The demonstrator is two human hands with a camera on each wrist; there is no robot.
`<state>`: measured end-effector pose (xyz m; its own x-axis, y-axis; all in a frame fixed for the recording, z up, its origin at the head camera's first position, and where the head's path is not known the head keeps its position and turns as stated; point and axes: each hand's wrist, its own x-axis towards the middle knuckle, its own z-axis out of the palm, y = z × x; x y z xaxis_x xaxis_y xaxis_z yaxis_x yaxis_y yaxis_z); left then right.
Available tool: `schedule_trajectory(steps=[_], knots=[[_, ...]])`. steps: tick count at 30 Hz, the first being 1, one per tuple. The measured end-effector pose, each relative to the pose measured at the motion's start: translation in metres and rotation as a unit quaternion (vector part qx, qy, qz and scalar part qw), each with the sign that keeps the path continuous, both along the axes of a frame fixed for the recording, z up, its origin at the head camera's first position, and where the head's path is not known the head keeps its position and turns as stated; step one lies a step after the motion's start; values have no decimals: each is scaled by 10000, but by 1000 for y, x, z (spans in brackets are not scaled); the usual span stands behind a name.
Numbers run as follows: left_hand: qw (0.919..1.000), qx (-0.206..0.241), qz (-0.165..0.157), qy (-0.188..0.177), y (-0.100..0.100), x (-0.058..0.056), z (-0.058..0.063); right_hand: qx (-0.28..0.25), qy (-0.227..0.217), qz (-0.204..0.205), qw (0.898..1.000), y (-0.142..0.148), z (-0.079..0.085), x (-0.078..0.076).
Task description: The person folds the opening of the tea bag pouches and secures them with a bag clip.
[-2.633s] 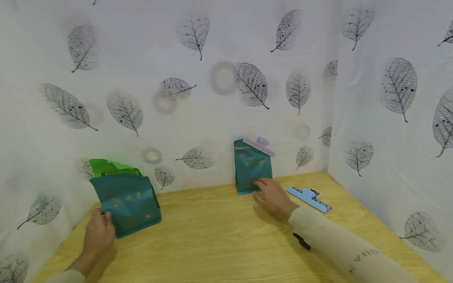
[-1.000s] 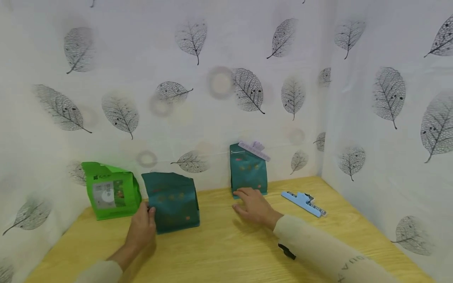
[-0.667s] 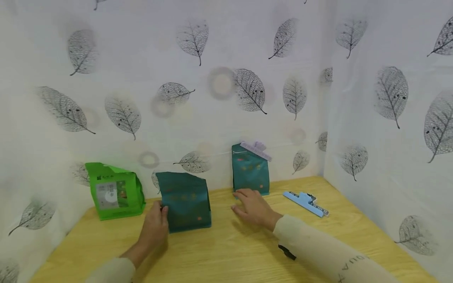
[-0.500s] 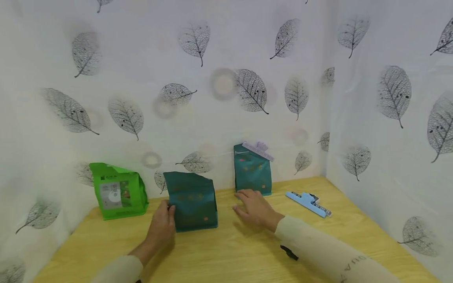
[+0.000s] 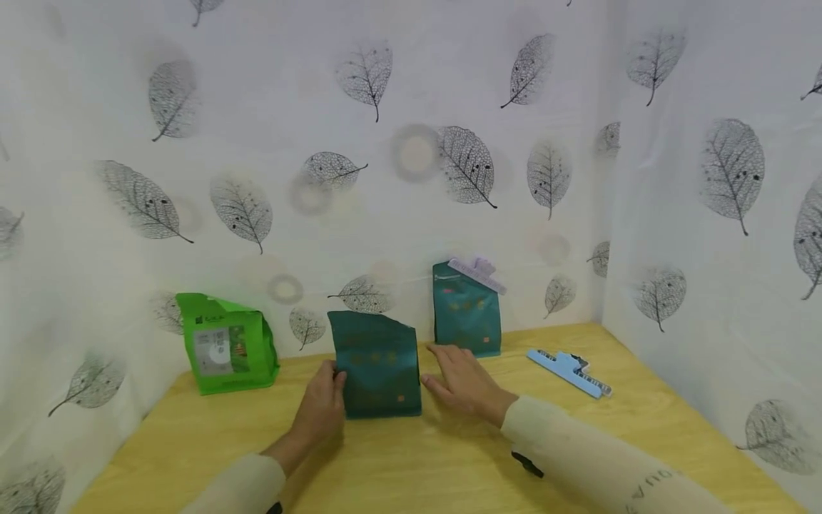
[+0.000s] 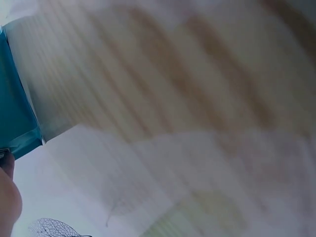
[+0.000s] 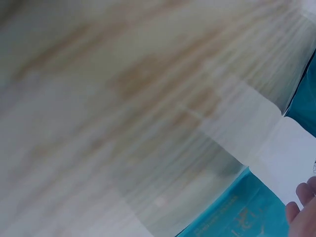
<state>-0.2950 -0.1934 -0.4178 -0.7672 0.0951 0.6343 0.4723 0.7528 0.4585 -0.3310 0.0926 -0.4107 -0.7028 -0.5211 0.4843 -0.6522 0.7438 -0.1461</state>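
My left hand (image 5: pixel 323 402) grips the left edge of an upright teal pouch (image 5: pixel 379 368) at the middle of the table, its top slanting down to the right. In the left wrist view, the thumb (image 6: pixel 9 202) lies at the lower corner of the teal pouch (image 6: pixel 17 103). My right hand (image 5: pixel 467 383) is held with fingers relaxed, fingertips right at that pouch's right edge. Behind it stands a second teal pouch (image 5: pixel 465 318), a lilac clip (image 5: pixel 478 275) across its slanted top. Teal film (image 7: pixel 242 212) with gold print shows beside the right fingers (image 7: pixel 305 197) in the right wrist view.
A bright green pouch (image 5: pixel 227 346) stands at the left by the back wall. To the right, a light blue clip (image 5: pixel 568 371) lies on the wooden table (image 5: pixel 411 467). White leaf-print sheeting (image 5: pixel 385 228) encloses the back and sides.
My left hand has carried the teal pouch rightward from in front of the green pouch, uncovering it. The right hand has drawn slightly back from the clipped pouch, fingers still relaxed.
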Motion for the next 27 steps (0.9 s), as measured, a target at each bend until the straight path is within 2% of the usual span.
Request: schedule_trajectory(steps=[6,11,14,18,21,25,27], knots=[[10000,20,-54,-32,6,3,-2,-318,39,332,9989,2,1,4],[9996,63,-228,136,13,6,-2,-557,33,597,9967,7,1,9],[9993,91,-300,201,16,8,-2,-510,-40,529,9973,9,1,12],[9991,134,-398,65,23,14,-1,-434,-108,335,9984,16,0,17],[9993,-22,-383,42,29,19,0,-372,-70,296,9988,22,0,18],[9977,-473,-321,361,37,24,-1,-301,-176,336,9988,29,-1,19],[9971,-598,-327,347,41,28,-3,-282,-215,351,9988,32,-1,21]])
